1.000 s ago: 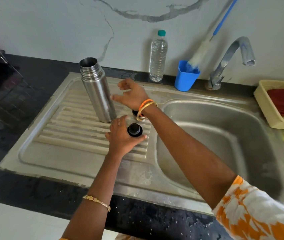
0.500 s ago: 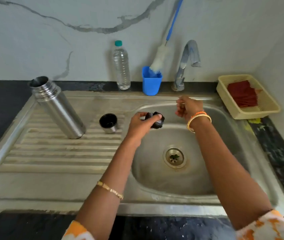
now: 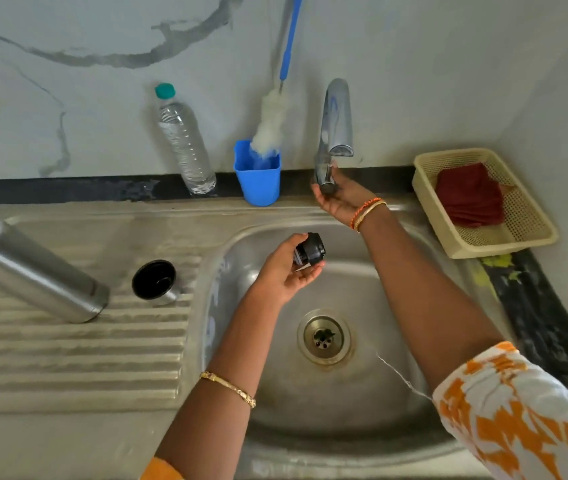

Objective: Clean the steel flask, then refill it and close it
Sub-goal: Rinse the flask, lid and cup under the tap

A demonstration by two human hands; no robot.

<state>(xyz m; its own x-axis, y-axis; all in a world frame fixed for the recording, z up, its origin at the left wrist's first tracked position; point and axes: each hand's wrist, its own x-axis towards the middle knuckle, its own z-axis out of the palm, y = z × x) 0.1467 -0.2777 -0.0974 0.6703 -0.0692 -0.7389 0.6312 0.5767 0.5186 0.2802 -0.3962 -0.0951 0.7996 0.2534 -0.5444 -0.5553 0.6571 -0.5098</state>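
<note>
The steel flask (image 3: 29,271) stands open on the ribbed drainboard (image 3: 78,344) at the sink's left edge, its steel cup lid (image 3: 155,281) just beside it, mouth up. Over the basin (image 3: 344,393), the left hand (image 3: 284,271) holds the black stopper (image 3: 310,250) between thumb and curled fingers. The right hand (image 3: 339,197) curls round the base of the tap (image 3: 334,123) at the sink's back edge. Along that edge stand a water bottle (image 3: 183,140) and a blue cup (image 3: 258,174) holding a bottle brush (image 3: 270,128)
</note>
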